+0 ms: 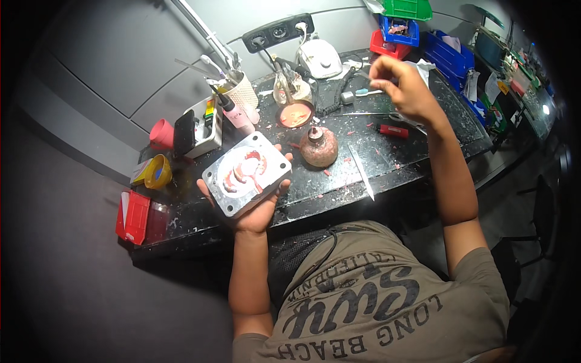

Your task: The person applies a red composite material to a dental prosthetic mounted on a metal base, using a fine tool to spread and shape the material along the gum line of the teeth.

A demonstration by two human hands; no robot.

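My left hand (259, 216) holds a metal dental flask half (271, 181) from below, tilted up over the table's front edge. White plaster fills it, with a horseshoe of red and pink wax (249, 167) in the middle. Over the back right of the table my right hand (402, 91) is raised, thumb and fingers pinched together. Whether anything small is between its fingertips cannot be made out. Below those fingertips lie a toothbrush (368, 93) and a small grey block (347, 97). A round, wax-spattered burner (319, 148) stands right of the flask half.
Behind the burner sits a pan of pink wax (295, 115). A pointed blade (361, 173) and a red lighter (393, 130) lie to the right. Pink bottle (239, 118), tool cup (243, 92), yellow bowl (158, 172) and red bin (134, 218) stand left. Blue bins (446, 55) line the back right.
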